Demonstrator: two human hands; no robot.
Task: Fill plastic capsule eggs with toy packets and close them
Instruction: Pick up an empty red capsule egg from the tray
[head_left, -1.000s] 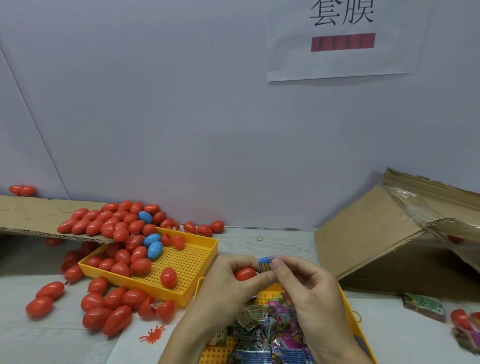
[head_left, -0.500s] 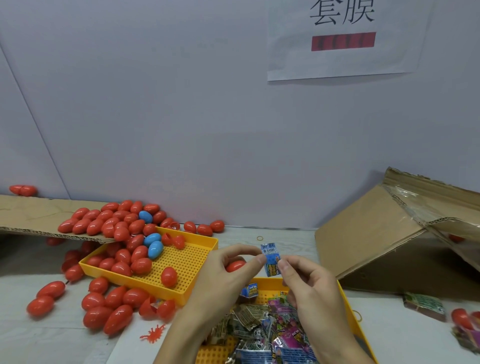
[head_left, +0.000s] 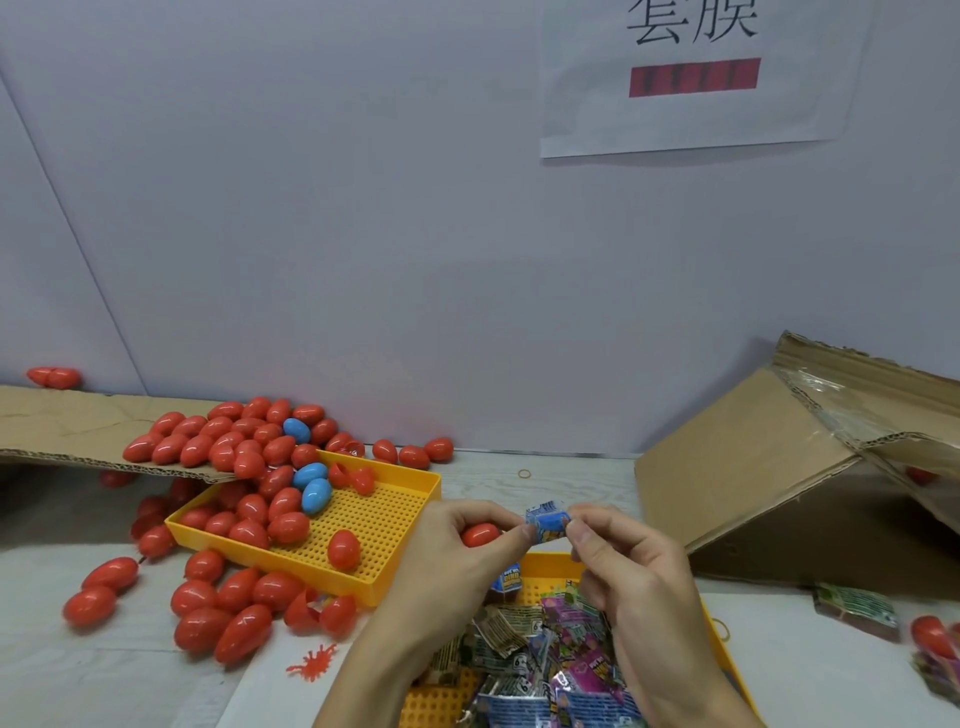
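My left hand (head_left: 457, 561) curls round a red capsule egg piece (head_left: 480, 534) and its fingertips also pinch the left end of a small blue toy packet (head_left: 546, 525). My right hand (head_left: 628, 577) pinches the packet's right end, so the packet is held between both hands above a yellow tray (head_left: 550, 564) full of toy packets (head_left: 540, 654). A second yellow tray (head_left: 395, 525) at the left holds several red eggs (head_left: 270, 519) and two blue eggs (head_left: 314, 486).
Many red eggs (head_left: 228, 608) lie on the table and on a cardboard sheet (head_left: 67, 426) at the left. A tipped cardboard box (head_left: 769, 467) stands at the right, with a green packet (head_left: 854, 610) and more eggs (head_left: 932, 636) near it. A small red toy (head_left: 314, 662) lies by my left forearm.
The blue packet was held upright by both hands half a second ago; now it is turned sideways and folded shorter between my fingertips. My hands stay in about the same place.
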